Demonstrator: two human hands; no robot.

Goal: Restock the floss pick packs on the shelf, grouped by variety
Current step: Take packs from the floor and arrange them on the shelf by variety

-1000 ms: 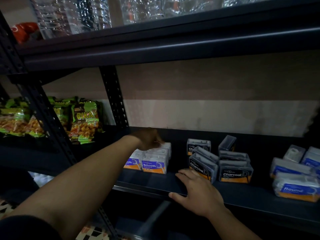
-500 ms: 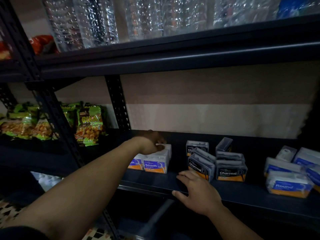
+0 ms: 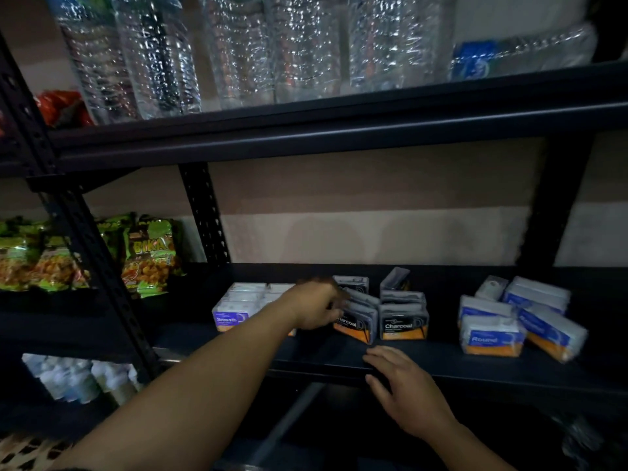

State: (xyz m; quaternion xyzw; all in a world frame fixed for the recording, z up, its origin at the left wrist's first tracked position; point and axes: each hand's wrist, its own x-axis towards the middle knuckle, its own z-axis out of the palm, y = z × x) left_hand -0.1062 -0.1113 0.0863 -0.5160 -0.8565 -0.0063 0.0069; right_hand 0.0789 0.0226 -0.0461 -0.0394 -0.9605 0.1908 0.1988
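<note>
Three groups of floss pick packs stand on the dark shelf (image 3: 475, 372): white Smooth packs (image 3: 238, 307) on the left, grey Charcoal packs (image 3: 402, 321) in the middle, and white-and-blue Round packs (image 3: 492, 334) on the right. My left hand (image 3: 319, 305) is stretched over the shelf, and its fingers reach a tilted Charcoal pack (image 3: 360, 322) at the left of the middle group. Blur hides whether they grip it. My right hand (image 3: 404, 389) lies flat on the shelf's front edge, below the Charcoal packs, and holds nothing.
Green snack bags (image 3: 149, 256) fill the neighbouring bay on the left, behind a perforated black post (image 3: 204, 212). Clear water bottles (image 3: 238, 45) stand on the shelf above. Small bottles (image 3: 78, 379) sit on the lower shelf at left. The Round packs lean unevenly.
My left hand left the Smooth packs and moved right to the tilted Charcoal pack. My right hand stayed on the shelf edge. The camera tilted up a little.
</note>
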